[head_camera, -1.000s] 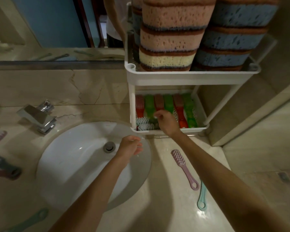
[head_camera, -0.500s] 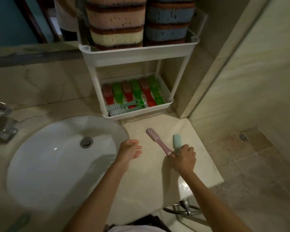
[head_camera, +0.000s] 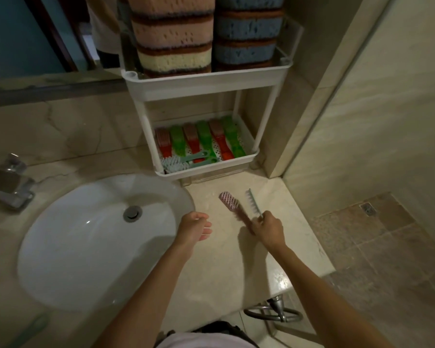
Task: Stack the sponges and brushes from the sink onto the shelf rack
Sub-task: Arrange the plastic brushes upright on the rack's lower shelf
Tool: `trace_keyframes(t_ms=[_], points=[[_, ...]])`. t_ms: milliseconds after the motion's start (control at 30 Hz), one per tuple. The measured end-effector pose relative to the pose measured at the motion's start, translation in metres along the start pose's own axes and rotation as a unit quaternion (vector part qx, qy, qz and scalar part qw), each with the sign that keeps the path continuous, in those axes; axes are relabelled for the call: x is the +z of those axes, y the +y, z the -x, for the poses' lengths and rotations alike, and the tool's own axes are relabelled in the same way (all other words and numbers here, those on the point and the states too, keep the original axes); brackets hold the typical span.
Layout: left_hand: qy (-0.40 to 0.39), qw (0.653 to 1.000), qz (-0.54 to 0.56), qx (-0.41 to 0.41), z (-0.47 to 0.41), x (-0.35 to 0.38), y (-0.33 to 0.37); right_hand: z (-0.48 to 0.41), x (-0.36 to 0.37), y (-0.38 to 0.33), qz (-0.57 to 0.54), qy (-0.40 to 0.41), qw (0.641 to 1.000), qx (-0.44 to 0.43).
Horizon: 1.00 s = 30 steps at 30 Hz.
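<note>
**Right grip being curled round the teal brush handle**

The right grip [head_camera: 266, 228] is being curled round the handle of the teal brush [head_camera: 253, 203], whose bristle head is being held up off the desk [head_camera: 224, 259], tilted toward the shelf rack [head_camera: 267, 116]. The pink brush [head_camera: 228, 202] is lying just beside it on the desk, its handle running under the same grip; whether it is also being gripped cannot be told. The left grip [head_camera: 195, 228] is being held loosely open over the rim of the sink [head_camera: 86, 247], empty. For a neat placement, the brush is probably best carried low under the upper tier [head_camera: 204, 82] and laid flat beside the two teal brushes [head_camera: 186, 163] lying across the front of the lower tray [head_camera: 206, 172].
</note>
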State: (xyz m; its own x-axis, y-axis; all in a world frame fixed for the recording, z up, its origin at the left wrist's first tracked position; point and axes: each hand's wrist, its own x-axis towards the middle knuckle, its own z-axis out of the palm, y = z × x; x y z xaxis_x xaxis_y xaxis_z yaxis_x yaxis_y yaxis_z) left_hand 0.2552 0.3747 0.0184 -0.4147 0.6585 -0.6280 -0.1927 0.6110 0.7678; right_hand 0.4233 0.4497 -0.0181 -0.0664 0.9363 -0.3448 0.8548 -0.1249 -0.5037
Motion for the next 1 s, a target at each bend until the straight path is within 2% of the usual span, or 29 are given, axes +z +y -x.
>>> trace_keyframes(t_ms=[233,333,433,567,700,800,867,933,1000], points=[[0.019,1.000,0.004,-0.008,0.000,-0.007,-0.004,-0.005,0.006,-0.008,0.048,-0.058,0.997,-0.019],[0.026,1.000,0.005,-0.008,0.000,-0.008,-0.004,-0.005,-0.002,-0.012,0.054,-0.078,0.994,-0.053],[0.020,0.999,0.026,0.014,0.000,-0.006,-0.002,-0.006,-0.009,-0.017,0.018,-0.118,0.987,-0.111],[0.009,0.998,0.034,0.052,0.002,-0.004,0.013,-0.003,-0.022,-0.031,-0.104,-0.195,0.960,-0.174],[0.045,0.986,0.143,0.069,0.002,-0.009,0.030,0.000,-0.037,-0.053,-0.153,-0.268,0.931,-0.196],[0.054,0.969,0.227,0.075,0.003,-0.015,0.041,-0.009,-0.040,-0.065,-0.167,-0.243,0.937,-0.185],[0.083,0.967,0.224,0.084,-0.001,-0.022,0.047,-0.020,-0.041,-0.076,-0.189,-0.200,0.943,-0.188],[0.117,0.976,0.161,0.089,-0.007,-0.030,0.050,-0.033,-0.043,-0.089,-0.197,-0.179,0.939,-0.216],[0.138,0.983,0.085,0.084,-0.014,-0.038,0.050,-0.045,-0.046,-0.109,-0.158,-0.184,0.934,-0.262]])
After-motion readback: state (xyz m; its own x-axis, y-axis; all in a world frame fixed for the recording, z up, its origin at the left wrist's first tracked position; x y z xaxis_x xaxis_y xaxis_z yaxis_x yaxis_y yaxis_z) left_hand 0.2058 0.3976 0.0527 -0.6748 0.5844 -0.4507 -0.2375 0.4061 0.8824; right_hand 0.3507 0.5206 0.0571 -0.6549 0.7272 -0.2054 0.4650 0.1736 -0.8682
